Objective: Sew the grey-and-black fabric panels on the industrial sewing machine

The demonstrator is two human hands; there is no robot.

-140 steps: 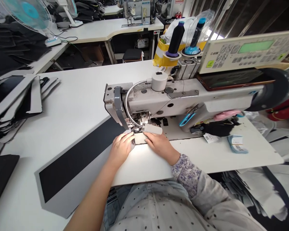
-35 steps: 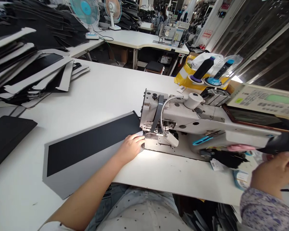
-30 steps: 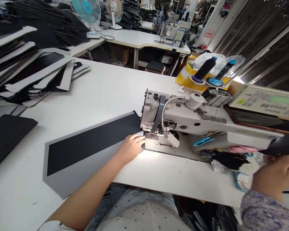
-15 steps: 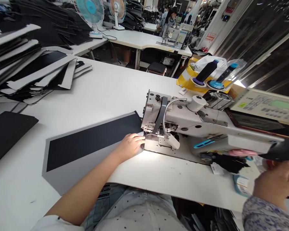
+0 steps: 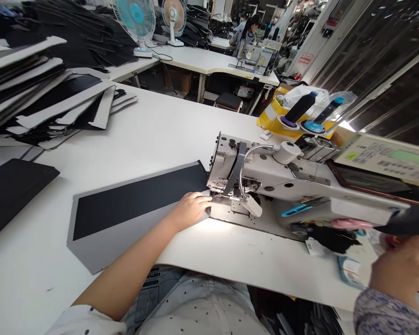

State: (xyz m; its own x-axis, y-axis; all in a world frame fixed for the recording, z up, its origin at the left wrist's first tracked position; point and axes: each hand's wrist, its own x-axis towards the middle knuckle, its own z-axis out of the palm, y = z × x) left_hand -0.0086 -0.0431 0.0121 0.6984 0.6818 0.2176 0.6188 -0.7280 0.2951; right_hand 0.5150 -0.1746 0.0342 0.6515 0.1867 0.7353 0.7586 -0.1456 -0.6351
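My left hand [image 5: 190,211] lies flat on a long grey panel with a black centre [image 5: 136,204], right at the panel's end beside the presser foot [image 5: 226,190] of a white industrial sewing machine [image 5: 282,179]. The panel stretches left across the white table [image 5: 167,130], and its near corner passes by the needle plate. My right hand [image 5: 401,272] is raised far to the right, below the machine's black handwheel [image 5: 408,223]. Its fingers are partly hidden behind the wheel.
Stacks of black-and-grey panels [image 5: 45,107] rest at the back left, and a black panel [image 5: 14,195] lies at the left. Thread cones [image 5: 298,116] and a control panel [image 5: 384,160] stand behind the machine. A co-worker [image 5: 247,37] sits at a far machine.
Over the last second my view has turned slightly, and my left hand stays on the panel at the foot. My right hand, beside the left at the foot in the oldest frame, is now at the handwheel.
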